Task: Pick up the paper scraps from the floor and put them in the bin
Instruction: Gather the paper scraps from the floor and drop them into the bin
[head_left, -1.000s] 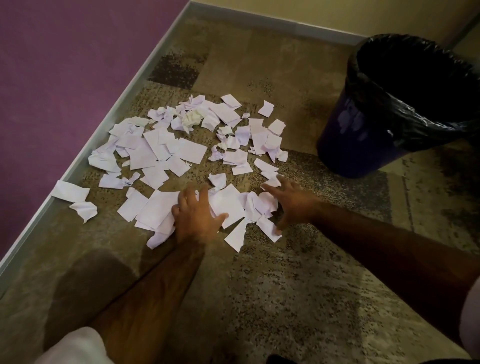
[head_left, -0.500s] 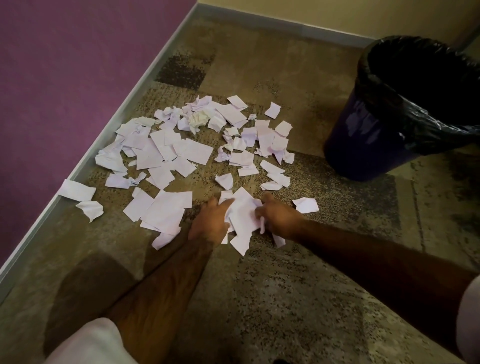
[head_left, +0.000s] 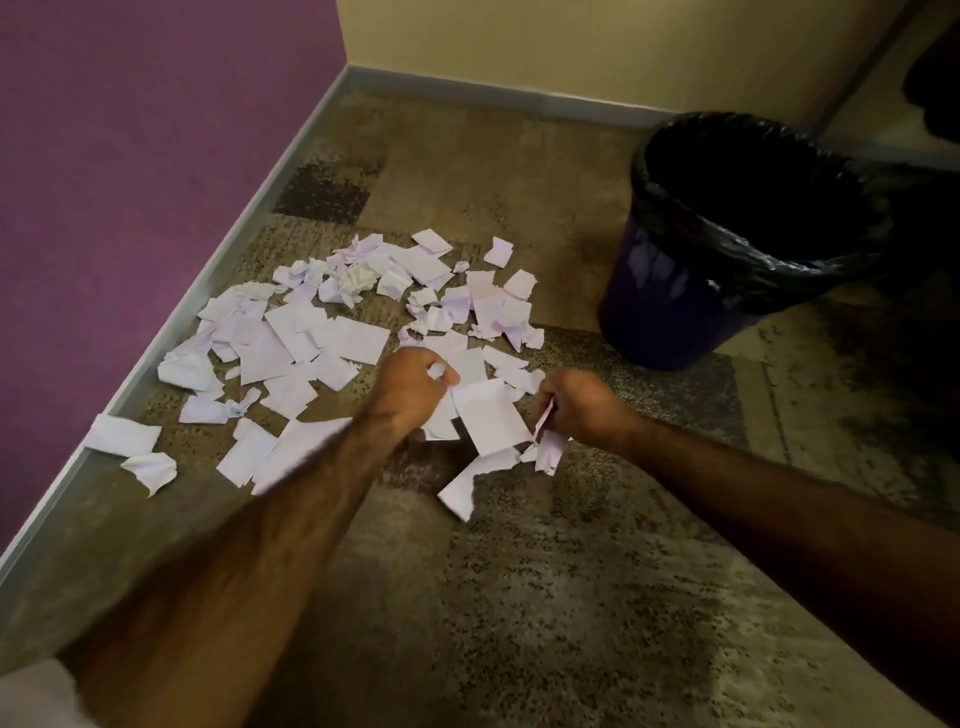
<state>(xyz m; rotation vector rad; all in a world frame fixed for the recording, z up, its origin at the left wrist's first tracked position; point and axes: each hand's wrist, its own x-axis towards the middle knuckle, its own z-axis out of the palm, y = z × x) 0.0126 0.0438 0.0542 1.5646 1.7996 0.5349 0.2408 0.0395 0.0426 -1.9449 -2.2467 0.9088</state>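
Several white paper scraps (head_left: 332, 338) lie scattered on the carpet near the purple wall. My left hand (head_left: 410, 387) is closed around a bunch of scraps, and a large sheet (head_left: 488, 415) hangs between both hands. My right hand (head_left: 582, 405) is closed on more scraps that dangle below it. One torn piece (head_left: 462, 488) sits lower, under the hands. The bin (head_left: 675, 301), dark blue with a black liner (head_left: 753, 260), stands open at the right, beyond my right hand.
A purple wall (head_left: 130, 182) with a grey skirting board (head_left: 218, 291) runs along the left. A cream wall (head_left: 597, 47) closes the back. Two scraps (head_left: 124, 436) rest against the skirting at the far left. Bare carpet (head_left: 519, 597) lies in front.
Both hands swept inward across the near scraps, closed on them and rose off the carpet. The view has tilted up and shows the room corner.
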